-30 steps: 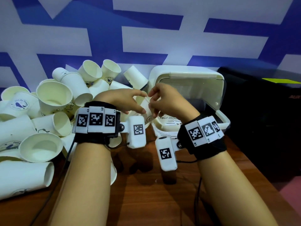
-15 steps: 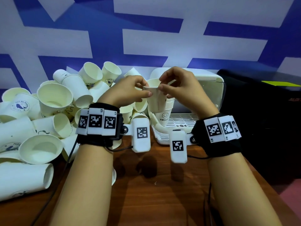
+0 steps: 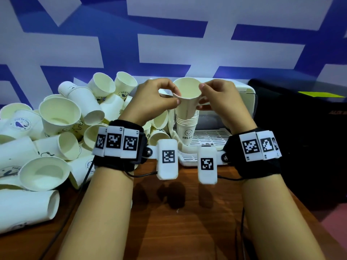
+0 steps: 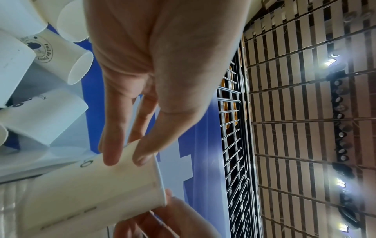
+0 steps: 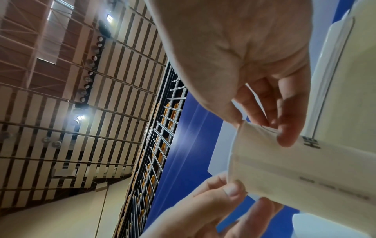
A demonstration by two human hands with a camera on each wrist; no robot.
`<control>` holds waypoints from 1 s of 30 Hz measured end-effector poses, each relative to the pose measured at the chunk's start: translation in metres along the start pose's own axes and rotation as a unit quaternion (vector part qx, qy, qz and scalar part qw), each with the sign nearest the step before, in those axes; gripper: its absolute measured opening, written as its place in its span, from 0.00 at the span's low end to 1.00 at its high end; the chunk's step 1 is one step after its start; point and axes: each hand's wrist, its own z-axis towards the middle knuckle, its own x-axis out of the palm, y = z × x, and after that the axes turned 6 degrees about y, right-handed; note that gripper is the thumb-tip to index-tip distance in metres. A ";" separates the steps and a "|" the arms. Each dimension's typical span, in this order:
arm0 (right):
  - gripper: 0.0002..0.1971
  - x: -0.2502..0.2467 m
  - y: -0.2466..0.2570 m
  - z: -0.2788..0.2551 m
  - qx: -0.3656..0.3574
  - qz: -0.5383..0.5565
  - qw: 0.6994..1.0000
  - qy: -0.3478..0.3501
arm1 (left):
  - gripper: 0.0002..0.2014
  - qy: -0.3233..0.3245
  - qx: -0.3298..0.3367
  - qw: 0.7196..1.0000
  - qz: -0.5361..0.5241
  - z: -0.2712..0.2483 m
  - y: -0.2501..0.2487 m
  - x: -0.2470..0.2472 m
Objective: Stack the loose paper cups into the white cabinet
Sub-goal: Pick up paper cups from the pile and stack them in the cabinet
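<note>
Both hands hold one white paper cup [image 3: 187, 94] upright by its rim, its base partly set into a stack of nested cups [image 3: 186, 128] marked HELLO. My left hand [image 3: 159, 96] pinches the rim's left side; my right hand [image 3: 217, 96] pinches the right side. The stack stands on the slatted floor of the white cabinet [image 3: 246, 102], whose lid is up behind it. In the left wrist view, thumb and fingers press the cup [image 4: 101, 190] near its rim. From the right wrist, my fingers pinch the cup [image 5: 295, 169] rim, with the other hand below.
A big heap of loose paper cups [image 3: 56, 132] covers the left of the wooden table [image 3: 178, 222], some printed with logos. A black case [image 3: 304, 139] sits to the right of the cabinet. A blue and white wall stands behind.
Both hands rose with the cup from low by the cabinet's front to above the stack. The cup now stands upright with its mouth open to me, base in the stack.
</note>
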 end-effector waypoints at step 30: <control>0.18 -0.020 -0.017 0.003 0.040 -0.108 0.993 0.029 | 0.21 -0.020 0.020 0.998 0.060 0.018 0.018 0.043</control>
